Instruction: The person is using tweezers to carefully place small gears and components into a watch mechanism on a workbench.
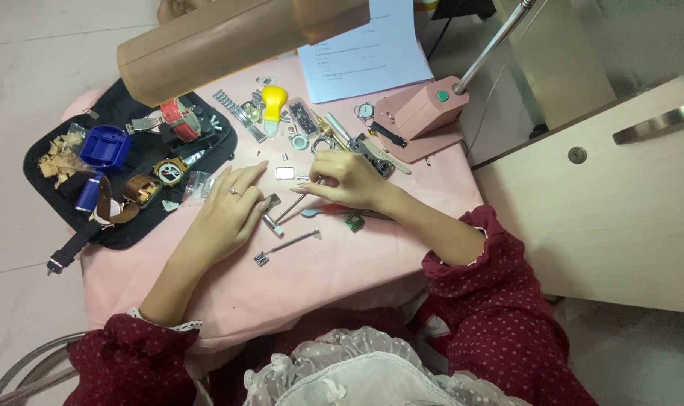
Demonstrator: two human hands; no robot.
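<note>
Looks like small-parts work on a watch piece, right in the fiddly middle of it. The left hand [225,210] lies flat on the pink table [334,271], fingers spread and not gripping anything, fingertips just beside a little silver case [285,174]. The right hand [349,179] has its grip pinched shut on a thin tool [297,204] whose shaft slants down toward the left hand (can't make out the tip, too small). A second pin tool [286,246] lies loose below both hands, and a red-handled tool [334,212] sits under the right wrist. My guess is the next move needs a steady left hand pinning the part while the tool tip gets lined up. The black tray [131,162] of straps sits off to the left.
</note>
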